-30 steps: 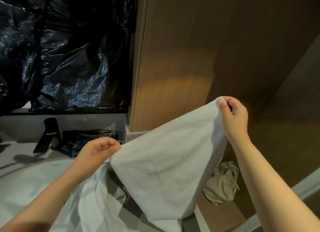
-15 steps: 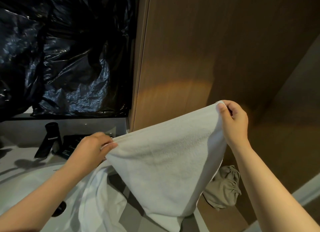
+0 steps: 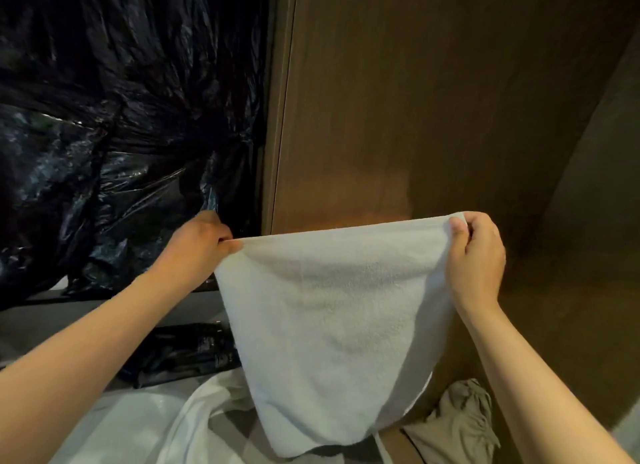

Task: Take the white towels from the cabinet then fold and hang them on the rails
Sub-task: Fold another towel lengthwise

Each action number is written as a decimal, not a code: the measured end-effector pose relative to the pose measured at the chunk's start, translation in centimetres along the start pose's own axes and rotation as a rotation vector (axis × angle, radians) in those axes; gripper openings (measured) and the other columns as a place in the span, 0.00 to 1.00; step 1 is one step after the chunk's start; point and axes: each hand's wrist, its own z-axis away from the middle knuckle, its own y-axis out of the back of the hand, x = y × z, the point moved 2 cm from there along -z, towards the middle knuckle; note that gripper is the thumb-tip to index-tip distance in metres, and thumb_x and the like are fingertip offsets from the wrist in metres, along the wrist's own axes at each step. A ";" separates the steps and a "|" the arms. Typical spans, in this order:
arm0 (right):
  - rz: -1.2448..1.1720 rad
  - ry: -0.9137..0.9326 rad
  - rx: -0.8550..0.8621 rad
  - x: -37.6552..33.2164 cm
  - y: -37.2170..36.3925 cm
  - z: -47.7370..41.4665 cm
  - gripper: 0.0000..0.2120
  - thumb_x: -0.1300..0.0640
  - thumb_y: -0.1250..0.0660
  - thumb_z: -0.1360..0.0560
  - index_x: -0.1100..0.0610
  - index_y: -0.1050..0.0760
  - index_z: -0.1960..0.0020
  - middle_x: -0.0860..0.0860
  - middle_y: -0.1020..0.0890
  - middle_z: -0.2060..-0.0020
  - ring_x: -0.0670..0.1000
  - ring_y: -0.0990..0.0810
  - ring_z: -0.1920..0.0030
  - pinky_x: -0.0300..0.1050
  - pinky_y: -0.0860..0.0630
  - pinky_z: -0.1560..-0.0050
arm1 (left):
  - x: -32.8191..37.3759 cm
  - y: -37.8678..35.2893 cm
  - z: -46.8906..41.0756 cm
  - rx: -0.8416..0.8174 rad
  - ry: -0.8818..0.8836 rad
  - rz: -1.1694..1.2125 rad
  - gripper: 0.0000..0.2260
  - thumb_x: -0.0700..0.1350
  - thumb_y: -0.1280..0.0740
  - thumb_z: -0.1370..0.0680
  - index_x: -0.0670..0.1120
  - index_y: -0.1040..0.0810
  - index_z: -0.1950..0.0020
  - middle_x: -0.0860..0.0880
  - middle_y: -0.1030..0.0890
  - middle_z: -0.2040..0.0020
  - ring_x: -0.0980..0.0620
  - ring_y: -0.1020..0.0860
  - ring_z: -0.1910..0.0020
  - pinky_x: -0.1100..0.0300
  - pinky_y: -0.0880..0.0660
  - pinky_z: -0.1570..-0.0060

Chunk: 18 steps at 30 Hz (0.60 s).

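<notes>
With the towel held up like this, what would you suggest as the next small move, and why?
Probably bring the right hand across to the left hand so the top corners meet, folding the white towel in half: each hand pinches one corner, and it hangs spread between them.

- The white towel (image 3: 332,325), soft terry, hangs pinched at both top corners in front of the wooden cabinet (image 3: 415,117), its top edge stretched almost level and its body narrowing downward.
- A second white cloth (image 3: 194,415) lies crumpled below the cabinet's left edge.
</notes>
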 end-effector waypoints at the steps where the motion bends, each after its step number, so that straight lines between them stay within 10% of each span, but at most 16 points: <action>1: 0.013 0.000 0.005 0.0 0.1 -0.4 0.12 0.51 0.43 0.17 0.57 0.25 0.45 0.48 0.23 0.53 0.45 0.26 0.53 0.36 0.30 0.56 | 0.5 0.9 -0.9 0.050 0.001 0.014 0.11 0.48 0.33 0.22 0.41 0.18 0.55 0.43 0.24 0.50 0.45 0.25 0.53 0.55 0.31 0.55; 7: -0.003 -0.004 0.018 0.5 0.5 -2.2 0.09 0.51 0.44 0.17 0.55 0.28 0.48 0.49 0.23 0.57 0.52 0.23 0.54 0.57 0.22 0.52 | 1.1 3.2 -3.6 0.237 -0.079 0.102 0.06 0.44 0.26 0.27 0.41 0.17 0.58 0.44 0.24 0.55 0.46 0.27 0.53 0.52 0.29 0.50; 18: -0.002 -0.056 0.032 0.1 0.9 -2.2 0.06 0.52 0.44 0.17 0.52 0.32 0.49 0.48 0.24 0.58 0.51 0.23 0.56 0.51 0.23 0.55 | 3.0 2.2 -3.0 0.144 0.276 0.514 0.13 0.48 0.41 0.18 0.41 0.30 0.39 0.44 0.27 0.49 0.46 0.28 0.52 0.52 0.31 0.56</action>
